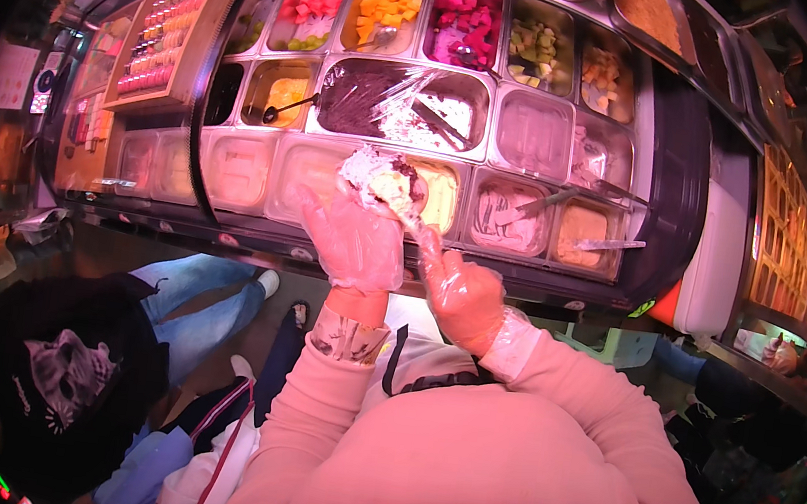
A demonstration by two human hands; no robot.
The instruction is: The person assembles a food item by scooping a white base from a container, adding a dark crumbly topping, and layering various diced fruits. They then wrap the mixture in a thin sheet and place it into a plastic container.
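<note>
Nearest is my own pink sleeve (598, 387) on the right, with its fellow on the left. Near left, a person in a black top (35, 378) with a pale print is beside me, and blue jeans (200, 313) show just beyond.

Past my cuffs, both hands wear clear plastic gloves. My right hand (466, 298) is closed, fingers curled in, around what looks like a thin pale tool (414, 225) that slants away leftward to the food. My left hand (357, 234) lies palm up with the thumb spread to the left; it bears a soft mound (379, 181) of white, cream and dark purple. The mound hides those fingers, so I cannot tell how far they curl. It sits above the near row of metal trays, at the boundary between a wide pale tray (294, 178) and a tray of yellowish cream (444, 195). Further right along that row, utensils rest in two more trays.

In the middle row, a large tray of dark purple filling (362, 96) is partly under wrinkled clear film, with white stuff at its right end. Left of it, a black spoon (290, 108) leans in an orange-yellow tray (285, 86).

The far row holds pink cubes (319, 0), yellow cubes (388, 8), magenta cubes (464, 23) and green pieces (539, 49), left to right.
</note>
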